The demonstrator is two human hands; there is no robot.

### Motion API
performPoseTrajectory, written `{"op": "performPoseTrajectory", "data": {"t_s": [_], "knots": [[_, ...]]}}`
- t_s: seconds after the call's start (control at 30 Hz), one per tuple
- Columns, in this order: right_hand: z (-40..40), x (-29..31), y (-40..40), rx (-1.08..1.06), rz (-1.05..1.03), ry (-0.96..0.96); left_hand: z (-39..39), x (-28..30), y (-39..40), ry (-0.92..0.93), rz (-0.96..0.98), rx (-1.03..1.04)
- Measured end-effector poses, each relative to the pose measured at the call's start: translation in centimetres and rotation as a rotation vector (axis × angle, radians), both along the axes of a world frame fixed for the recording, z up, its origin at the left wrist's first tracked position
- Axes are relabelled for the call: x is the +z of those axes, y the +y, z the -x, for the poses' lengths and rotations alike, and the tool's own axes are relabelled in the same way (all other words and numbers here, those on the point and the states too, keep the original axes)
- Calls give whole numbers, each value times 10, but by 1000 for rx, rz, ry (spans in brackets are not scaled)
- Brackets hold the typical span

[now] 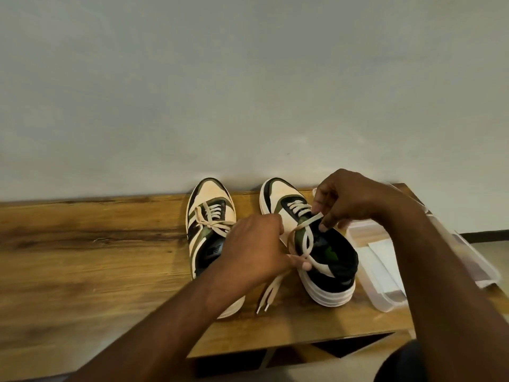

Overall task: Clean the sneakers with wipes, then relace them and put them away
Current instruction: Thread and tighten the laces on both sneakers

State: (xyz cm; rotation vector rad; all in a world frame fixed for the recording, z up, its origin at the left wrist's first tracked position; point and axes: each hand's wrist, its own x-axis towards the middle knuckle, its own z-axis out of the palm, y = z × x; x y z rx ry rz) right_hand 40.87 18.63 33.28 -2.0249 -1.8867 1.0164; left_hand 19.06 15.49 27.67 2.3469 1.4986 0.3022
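Two cream, green and black sneakers stand side by side on a wooden table [82,257], toes toward the wall. The left sneaker [210,213] has its cream lace tied in a bow. Over the right sneaker [325,260], my left hand [253,249] pinches the crossing of a cream lace [305,238] near the collar. My right hand [347,199] pinches the top of a lace loop above the tongue. Two loose lace ends hang down onto the table between the shoes.
A clear plastic box [429,260] with white sheets inside lies at the table's right end, touching the right sneaker's side. A plain grey wall runs behind the table. The table's front edge is near my body, with dark openings below it.
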Motion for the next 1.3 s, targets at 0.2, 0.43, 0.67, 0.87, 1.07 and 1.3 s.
{"op": "performPoseTrajectory", "data": {"t_s": [0.2, 0.43, 0.67, 0.87, 1.07, 1.3], "knots": [[1, -5, 0, 4, -48, 19, 10, -1, 3, 96, 5, 81], [26, -12, 1, 36, -151, 58, 22, 14, 15, -45, 154, 127], [48, -25, 0, 65, -257, 143, 34, 23, 28, -167, 244, 169], [57, -29, 3, 95, -274, 230, 32, 19, 24, -34, -6, 235], [45, -25, 6, 72, -243, 335, 37, 23, 28, -85, 37, 257], [47, -33, 13, 28, -296, 376, 45, 28, 37, -356, 223, 311]]}}
